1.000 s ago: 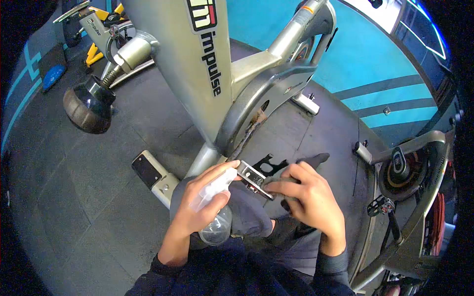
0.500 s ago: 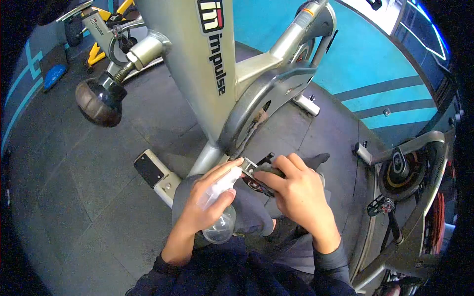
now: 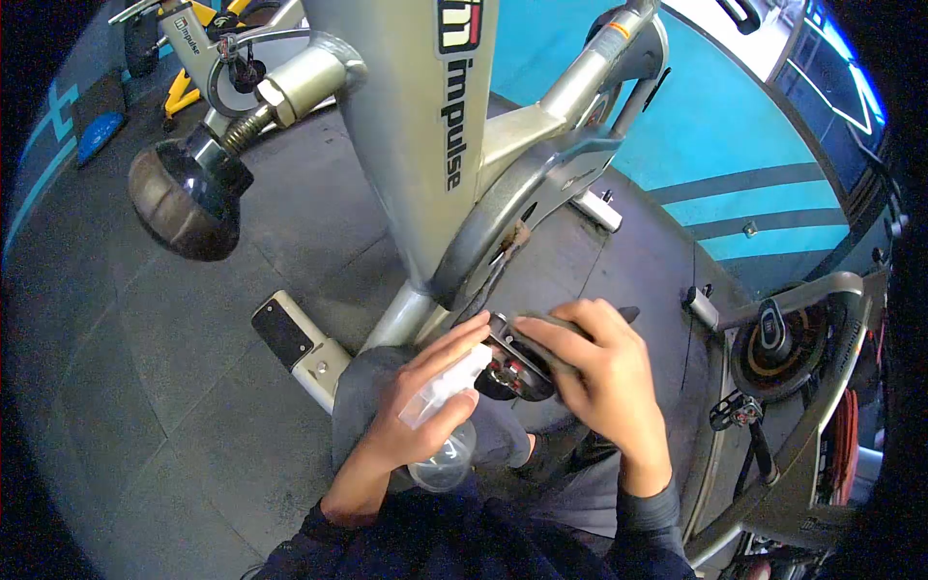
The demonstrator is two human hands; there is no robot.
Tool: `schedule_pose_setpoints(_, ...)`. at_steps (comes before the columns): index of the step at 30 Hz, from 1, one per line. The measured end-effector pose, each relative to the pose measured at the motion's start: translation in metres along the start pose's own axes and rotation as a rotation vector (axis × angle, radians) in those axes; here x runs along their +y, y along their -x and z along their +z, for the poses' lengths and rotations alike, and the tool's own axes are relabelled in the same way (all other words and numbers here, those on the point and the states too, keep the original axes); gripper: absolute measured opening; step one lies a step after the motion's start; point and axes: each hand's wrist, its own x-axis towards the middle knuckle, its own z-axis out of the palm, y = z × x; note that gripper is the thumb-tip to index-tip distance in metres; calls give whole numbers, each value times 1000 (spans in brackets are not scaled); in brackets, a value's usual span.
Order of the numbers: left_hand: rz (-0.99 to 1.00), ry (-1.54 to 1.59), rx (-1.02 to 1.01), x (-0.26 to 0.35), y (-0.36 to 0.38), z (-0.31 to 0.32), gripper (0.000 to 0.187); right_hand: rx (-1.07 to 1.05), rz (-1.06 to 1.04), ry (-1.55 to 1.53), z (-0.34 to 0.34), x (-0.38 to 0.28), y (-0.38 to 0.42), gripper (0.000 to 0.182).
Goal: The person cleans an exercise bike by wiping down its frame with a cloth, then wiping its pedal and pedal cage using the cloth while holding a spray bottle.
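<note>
A spray bottle [image 3: 447,460] with a clear round body and a white sprayer head is in my left hand [image 3: 411,411], whose fingers stretch forward to the near side of a bike pedal [image 3: 520,375]. The pedal is black with some red parts and a metal piece on top. My right hand [image 3: 614,377] is bent over the pedal's far side. Under its fingers shows a bit of dark grey cloth [image 3: 563,324], mostly hidden by the hand. Above both hands rises the silver frame [image 3: 416,135] of an exercise bike.
A large dark adjusting knob [image 3: 188,198] sticks out left of the frame. The grey flywheel cover [image 3: 512,208] lies just beyond the pedal. A bike foot [image 3: 300,343] rests on the floor at left. Another exercise bike [image 3: 793,338] stands at right, near a turquoise wall [image 3: 715,126].
The view has shifted slightly. My right hand has slid right along the pedal with its fingers straighter, and more of the pedal shows. My left hand still holds the spray bottle.
</note>
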Motion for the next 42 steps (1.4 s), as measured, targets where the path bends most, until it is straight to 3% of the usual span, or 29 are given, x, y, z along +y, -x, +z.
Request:
schedule_pose_setpoints(6,62,229,-30,-28,6,6,53,-102,-25,11,17,3,-23,34)
schedule_pose_setpoints(13,125,101,-100,-47,7,2,51,-234,-46,17,20,2,-37,37)
schedule_pose_setpoints(16,32,264,-36,-47,12,7,52,-210,-57,-33,12,-3,-27,39)
schedule_pose_setpoints(20,52,279,-23,-44,11,9,53,-228,-97,85,5,-3,-15,33)
schedule_pose_setpoints(42,35,171,19,-37,11,12,52,-220,-109,116,19,-7,-29,34)
